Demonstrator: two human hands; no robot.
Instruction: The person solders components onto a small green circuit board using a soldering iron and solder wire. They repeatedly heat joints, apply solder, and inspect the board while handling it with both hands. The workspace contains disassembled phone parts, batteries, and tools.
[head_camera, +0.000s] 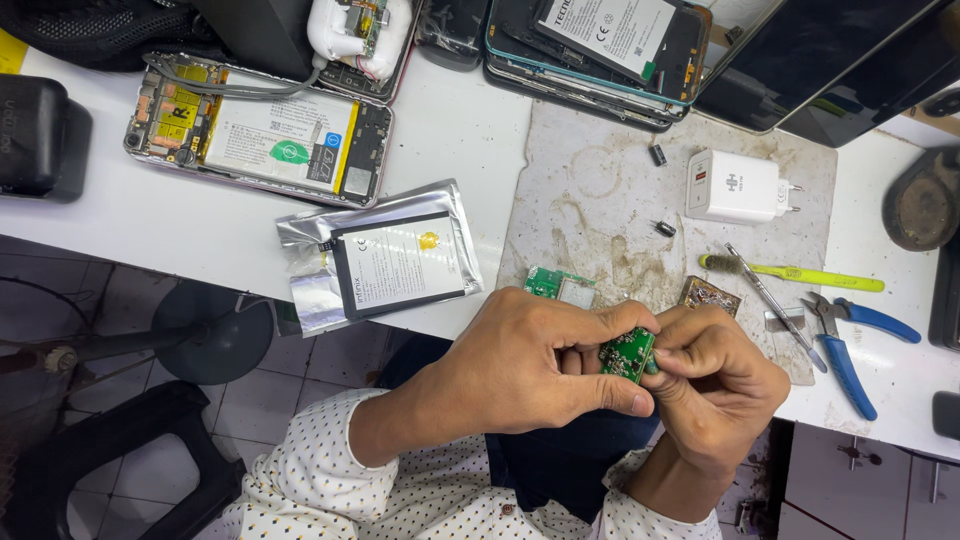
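A small green circuit board (628, 354) is pinched between both hands just off the near edge of the white bench (455, 130). My left hand (530, 362) grips its left side with thumb and fingers. My right hand (715, 385) closes on its right side, fingers curled over it. On the stained grey mat (600, 190) just above the hands lie another green board (560, 285) and a small brown board (709, 295).
A flat black battery (398, 264) lies on a silver foil pouch (300, 290). An opened phone (260, 130) sits at back left, more opened phones (600, 50) at the back. A white charger (735, 187), toothbrush (800, 273), tweezers (770, 300) and blue cutters (850, 345) lie right.
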